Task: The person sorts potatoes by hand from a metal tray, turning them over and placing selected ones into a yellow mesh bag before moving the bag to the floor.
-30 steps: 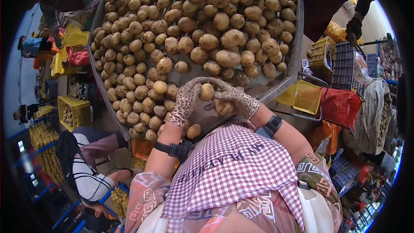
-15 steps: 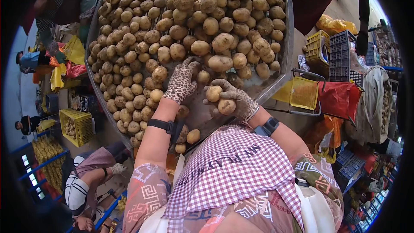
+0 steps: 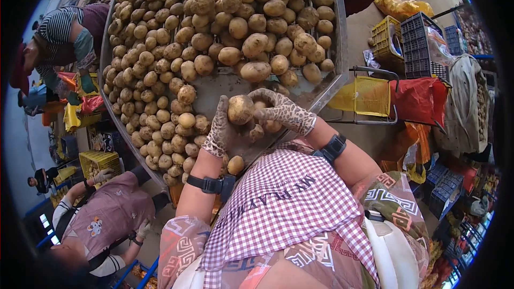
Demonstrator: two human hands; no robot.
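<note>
My left hand [image 3: 219,131], in a leopard-print glove, grips a large potato [image 3: 240,109] with its thumb and fingers against the side. Close beside it, my right hand [image 3: 286,111], gloved alike, curls over a smaller potato [image 3: 260,108]. Several more potatoes, one of them [image 3: 256,132] low between the hands, sit just under the two held ones. Both hands are over the near end of a metal-sided sorting table [image 3: 327,90], where a bare patch of its surface shows. A thick spread of potatoes [image 3: 198,40] covers the far and left parts.
One loose potato [image 3: 235,165] lies at the table's near edge, by my left forearm. To the right are a yellow-covered frame [image 3: 369,96], a red sack [image 3: 420,104] and stacked crates [image 3: 416,43]. Co-workers stand at the upper left [image 3: 61,27] and lower left [image 3: 110,208].
My left hand has drawn back from the pile and now grips a large potato. My right hand has moved up and turned toward it. The lower-left co-worker has shifted and leaned further into view.
</note>
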